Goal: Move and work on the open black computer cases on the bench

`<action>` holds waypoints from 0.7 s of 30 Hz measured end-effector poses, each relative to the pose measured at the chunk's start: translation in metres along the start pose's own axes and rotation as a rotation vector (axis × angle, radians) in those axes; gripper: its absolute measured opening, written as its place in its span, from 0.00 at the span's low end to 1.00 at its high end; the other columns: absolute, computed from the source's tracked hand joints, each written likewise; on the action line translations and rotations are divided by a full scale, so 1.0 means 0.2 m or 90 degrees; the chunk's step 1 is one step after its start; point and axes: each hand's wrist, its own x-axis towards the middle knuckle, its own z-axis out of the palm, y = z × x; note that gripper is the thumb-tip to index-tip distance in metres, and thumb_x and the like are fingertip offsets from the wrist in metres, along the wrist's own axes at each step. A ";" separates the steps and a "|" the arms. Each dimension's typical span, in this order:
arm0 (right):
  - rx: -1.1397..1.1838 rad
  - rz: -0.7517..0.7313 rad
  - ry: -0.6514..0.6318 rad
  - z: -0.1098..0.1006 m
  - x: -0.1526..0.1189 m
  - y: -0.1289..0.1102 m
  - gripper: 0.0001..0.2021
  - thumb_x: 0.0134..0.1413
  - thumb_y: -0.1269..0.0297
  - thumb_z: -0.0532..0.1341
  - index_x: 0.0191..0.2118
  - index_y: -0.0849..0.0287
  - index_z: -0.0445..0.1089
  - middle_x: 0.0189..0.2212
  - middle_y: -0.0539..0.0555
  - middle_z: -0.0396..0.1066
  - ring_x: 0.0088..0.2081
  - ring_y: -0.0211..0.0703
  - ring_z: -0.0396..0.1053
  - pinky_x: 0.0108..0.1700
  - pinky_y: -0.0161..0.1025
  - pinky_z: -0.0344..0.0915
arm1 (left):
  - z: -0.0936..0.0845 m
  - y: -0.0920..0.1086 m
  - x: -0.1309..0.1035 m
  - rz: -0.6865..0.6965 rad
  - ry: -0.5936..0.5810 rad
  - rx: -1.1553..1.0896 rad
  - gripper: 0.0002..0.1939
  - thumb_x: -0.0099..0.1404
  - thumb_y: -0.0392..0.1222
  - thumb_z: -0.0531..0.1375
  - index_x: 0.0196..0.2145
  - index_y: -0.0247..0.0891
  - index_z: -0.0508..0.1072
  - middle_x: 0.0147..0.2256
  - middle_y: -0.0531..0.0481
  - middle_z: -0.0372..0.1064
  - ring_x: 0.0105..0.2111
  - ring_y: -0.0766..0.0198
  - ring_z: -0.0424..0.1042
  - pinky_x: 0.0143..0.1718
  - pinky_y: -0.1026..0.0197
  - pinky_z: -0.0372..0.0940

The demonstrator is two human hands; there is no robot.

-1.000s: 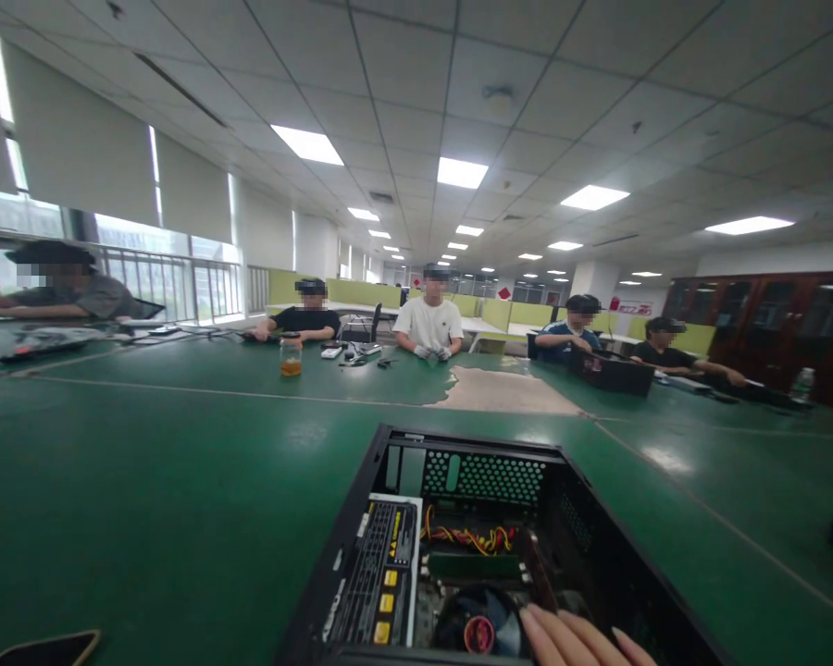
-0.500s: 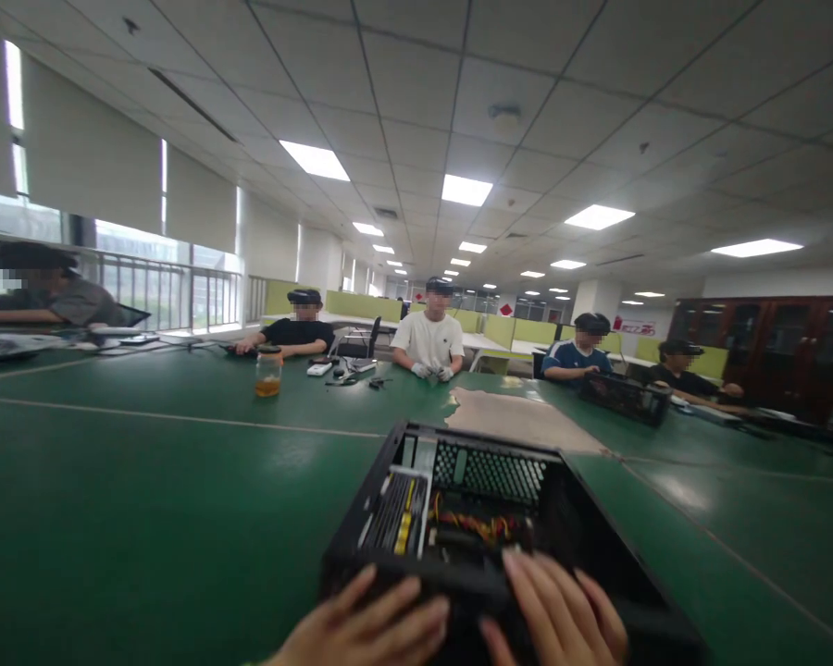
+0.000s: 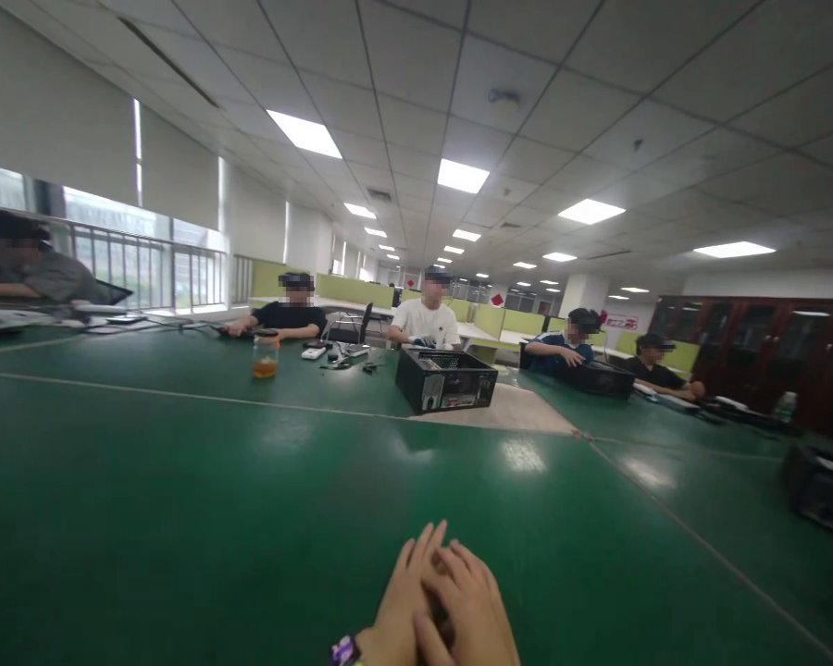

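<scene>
The left hand (image 3: 397, 606), a bright band (image 3: 345, 650) at its wrist, lay against the right hand (image 3: 478, 601), the right fingers bent loosely over the left ones. I saw nothing held in either; the fingers were relaxed, touching only each other. Under and around them spread the green table (image 3: 201, 499).

Well apart from these hands, on the far side of the table, the computer case (image 3: 448, 384) rested with its panel of sockets turned our way, beside or partly over a pale patch (image 3: 520, 409). A person in a white shirt (image 3: 427, 321) sat behind it, a gloved hand (image 3: 423, 341) near its far edge; whether it touched, I couldn't tell. A jar (image 3: 265, 354) stood off to one side.

To my eye the case would be heavy and stiff, its painted metal rather smooth, the parts inside easily hurt. I'd have taken it low by two opposite outer walls, keeping fingers off the exposed insides.

Half a second earlier both bare hands had been on the near edge of what I took for that same case, close by; now it was across the table, and the hands had come together.
</scene>
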 end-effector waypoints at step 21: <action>-0.200 0.440 0.049 -1.00 -0.93 0.49 0.38 0.52 0.36 0.49 0.56 0.66 0.62 0.51 0.65 0.68 0.52 0.58 0.66 0.55 0.53 0.61 | -0.15 -0.41 -0.54 -0.162 -0.130 -0.118 0.46 0.59 0.63 0.49 0.66 0.32 0.44 0.66 0.35 0.37 0.66 0.50 0.38 0.63 0.47 0.38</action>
